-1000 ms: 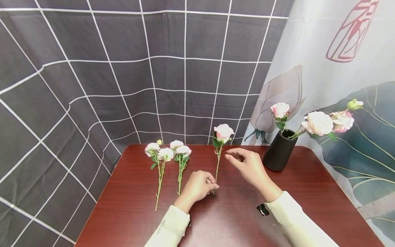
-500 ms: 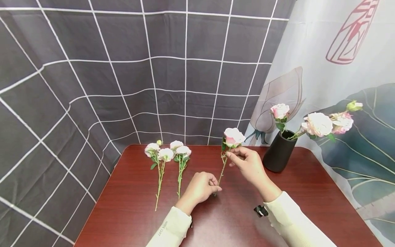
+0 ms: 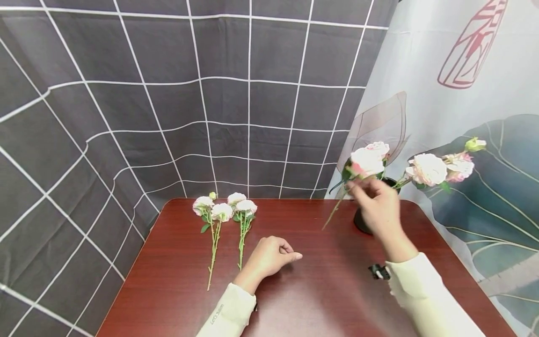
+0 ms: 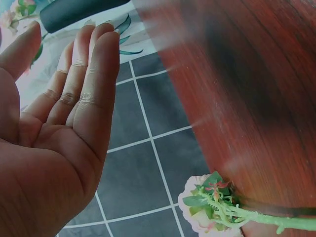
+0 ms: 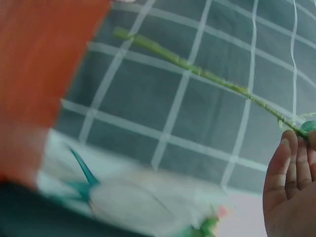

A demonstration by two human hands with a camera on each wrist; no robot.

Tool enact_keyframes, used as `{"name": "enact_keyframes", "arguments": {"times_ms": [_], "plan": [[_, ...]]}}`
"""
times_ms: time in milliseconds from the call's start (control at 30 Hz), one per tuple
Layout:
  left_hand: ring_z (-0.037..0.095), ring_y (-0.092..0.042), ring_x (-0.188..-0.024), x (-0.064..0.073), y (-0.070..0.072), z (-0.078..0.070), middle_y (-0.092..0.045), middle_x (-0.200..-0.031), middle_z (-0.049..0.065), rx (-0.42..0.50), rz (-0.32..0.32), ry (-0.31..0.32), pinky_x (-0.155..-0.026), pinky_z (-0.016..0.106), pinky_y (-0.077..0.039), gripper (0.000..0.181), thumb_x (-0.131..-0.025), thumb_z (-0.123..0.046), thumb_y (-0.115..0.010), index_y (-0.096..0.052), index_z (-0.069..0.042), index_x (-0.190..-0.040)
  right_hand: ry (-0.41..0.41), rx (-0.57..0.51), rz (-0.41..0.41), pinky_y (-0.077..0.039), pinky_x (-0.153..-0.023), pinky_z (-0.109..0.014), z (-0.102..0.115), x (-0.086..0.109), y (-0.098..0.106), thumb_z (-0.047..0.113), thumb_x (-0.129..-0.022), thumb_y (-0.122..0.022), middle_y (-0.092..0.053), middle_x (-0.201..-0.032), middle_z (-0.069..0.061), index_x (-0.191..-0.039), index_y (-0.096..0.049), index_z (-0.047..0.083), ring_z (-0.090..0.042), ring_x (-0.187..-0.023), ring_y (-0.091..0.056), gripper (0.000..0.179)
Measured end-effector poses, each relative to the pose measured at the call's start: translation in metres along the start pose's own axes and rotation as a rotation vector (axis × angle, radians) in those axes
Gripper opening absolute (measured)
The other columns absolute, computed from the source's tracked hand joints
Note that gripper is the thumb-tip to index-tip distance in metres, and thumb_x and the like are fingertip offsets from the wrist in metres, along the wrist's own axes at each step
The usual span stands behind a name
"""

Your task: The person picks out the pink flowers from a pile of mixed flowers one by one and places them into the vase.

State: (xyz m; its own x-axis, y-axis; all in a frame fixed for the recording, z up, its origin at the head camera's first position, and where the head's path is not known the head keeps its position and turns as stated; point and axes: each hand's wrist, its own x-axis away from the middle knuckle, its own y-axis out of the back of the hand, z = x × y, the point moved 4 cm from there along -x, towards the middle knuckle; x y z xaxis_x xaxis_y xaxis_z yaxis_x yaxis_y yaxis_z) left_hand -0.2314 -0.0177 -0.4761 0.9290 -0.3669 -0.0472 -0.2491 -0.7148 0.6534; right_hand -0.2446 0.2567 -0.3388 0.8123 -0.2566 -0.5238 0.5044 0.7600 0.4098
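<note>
My right hand (image 3: 381, 203) pinches a pale pink rose (image 3: 367, 162) by the stem just under its bloom. The stem slants down to the left, and in the right wrist view the bare green stem (image 5: 197, 71) stretches away from my fingers. Right behind this hand stands a dark vase (image 3: 363, 223), partly hidden by it, with pale roses (image 3: 427, 169) leaning out of its mouth. My left hand (image 3: 269, 255) is low over the middle of the table, holding nothing; the left wrist view shows its fingers (image 4: 101, 84) loosely extended.
Two flower sprays, a left one (image 3: 222, 212) and a right one (image 3: 246, 207), lie on the red-brown table (image 3: 168, 281) to the left. A dark grid-patterned cloth (image 3: 219, 103) hangs behind, and a printed white curtain (image 3: 421, 61) hangs at the right.
My right hand has taken the rose by its upper stem, lifted it and carried it right toward the vase. My left hand has let go of the stem's lower end and stayed in place.
</note>
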Motion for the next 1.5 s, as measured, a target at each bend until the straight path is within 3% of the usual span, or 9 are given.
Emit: {"name": "enact_keyframes", "arguments": {"times_ms": [100,267,400,500,600,733,833,967,1500], "plan": [[-0.001,-0.065,-0.070,0.001,0.002,0.002,-0.080,-0.076,-0.010,-0.009,-0.006,0.010,-0.070,0.025,-0.055,0.024,-0.094,-0.041,-0.092,-0.084,-0.020,-0.084,0.031,0.070,-0.127,-0.041,-0.072,-0.011,0.005,-0.020,0.029,0.020,-0.104,-0.082,-0.058,-0.073,0.047,-0.097,-0.079,-0.002,0.016,-0.071,-0.055,0.023],[0.001,-0.063,-0.064,0.004,0.004,0.005,-0.077,-0.073,-0.010,0.003,0.007,0.040,-0.068,0.025,-0.053,0.026,-0.096,-0.041,-0.090,-0.082,-0.020,-0.083,0.092,0.157,-0.319,-0.039,-0.073,-0.006,0.018,-0.046,0.072,0.023,-0.106,-0.078,-0.052,-0.080,0.058,-0.108,-0.081,-0.002,0.029,-0.073,-0.052,0.025],[0.003,-0.061,-0.060,0.004,0.005,0.007,-0.074,-0.069,-0.011,0.003,0.014,0.043,-0.065,0.025,-0.051,0.026,-0.098,-0.038,-0.088,-0.081,-0.019,-0.082,0.150,0.220,-0.423,-0.037,-0.076,0.000,0.031,-0.058,0.093,0.027,-0.108,-0.074,-0.088,-0.098,0.013,-0.119,-0.083,-0.002,0.039,-0.079,-0.048,0.032],[0.003,-0.059,-0.060,0.004,0.005,0.007,-0.071,-0.067,-0.012,-0.004,0.020,0.041,-0.064,0.024,-0.049,0.026,-0.099,-0.036,-0.087,-0.080,-0.019,-0.082,0.172,0.267,-0.451,-0.033,-0.078,0.004,0.034,-0.062,0.099,0.031,-0.110,-0.071,-0.085,-0.116,-0.028,-0.123,-0.082,-0.002,0.044,-0.081,-0.041,0.037],[0.003,-0.058,-0.060,0.004,0.005,0.007,-0.069,-0.066,-0.013,-0.013,0.026,0.041,-0.064,0.024,-0.049,0.026,-0.099,-0.036,-0.087,-0.080,-0.019,-0.081,0.183,0.316,-0.441,-0.029,-0.079,0.002,0.032,-0.063,0.097,0.030,-0.111,-0.069,-0.085,-0.115,-0.028,-0.122,-0.083,-0.002,0.045,-0.081,-0.037,0.037],[0.003,-0.057,-0.061,0.006,0.005,0.009,-0.068,-0.065,-0.013,-0.028,0.024,0.045,-0.063,0.024,-0.048,0.025,-0.099,-0.036,-0.087,-0.080,-0.019,-0.081,0.207,0.393,-0.396,-0.043,-0.076,-0.026,0.024,-0.062,0.086,0.023,-0.111,-0.069,-0.085,-0.111,-0.028,-0.120,-0.082,-0.004,-0.002,-0.085,-0.082,0.032],[0.003,-0.057,-0.062,0.006,0.005,0.010,-0.069,-0.067,-0.013,-0.035,0.016,0.042,-0.063,0.024,-0.048,0.025,-0.099,-0.035,-0.087,-0.080,-0.019,-0.081,0.220,0.430,-0.365,-0.046,-0.076,-0.054,0.016,-0.059,0.078,0.019,-0.110,-0.070,-0.084,-0.107,-0.031,-0.117,-0.081,-0.008,-0.055,-0.091,-0.080,0.030],[0.003,-0.056,-0.062,0.006,0.005,0.010,-0.068,-0.065,-0.013,-0.036,0.015,0.036,-0.062,0.024,-0.047,0.024,-0.098,-0.033,-0.087,-0.081,-0.019,-0.080,0.227,0.451,-0.347,-0.045,-0.073,-0.065,0.006,-0.058,0.070,0.018,-0.109,-0.070,-0.082,-0.103,-0.034,-0.113,-0.081,-0.009,-0.058,-0.088,-0.078,0.030],[0.003,-0.059,-0.059,0.008,0.007,0.008,-0.069,-0.062,-0.011,-0.010,0.019,0.030,-0.061,0.024,-0.047,0.024,-0.099,-0.029,-0.085,-0.078,-0.019,-0.078,0.118,0.488,-0.335,-0.044,-0.073,-0.073,-0.037,-0.062,0.042,0.015,-0.104,-0.069,-0.080,-0.099,-0.035,-0.107,-0.081,-0.004,-0.067,-0.089,-0.069,0.022]]}}
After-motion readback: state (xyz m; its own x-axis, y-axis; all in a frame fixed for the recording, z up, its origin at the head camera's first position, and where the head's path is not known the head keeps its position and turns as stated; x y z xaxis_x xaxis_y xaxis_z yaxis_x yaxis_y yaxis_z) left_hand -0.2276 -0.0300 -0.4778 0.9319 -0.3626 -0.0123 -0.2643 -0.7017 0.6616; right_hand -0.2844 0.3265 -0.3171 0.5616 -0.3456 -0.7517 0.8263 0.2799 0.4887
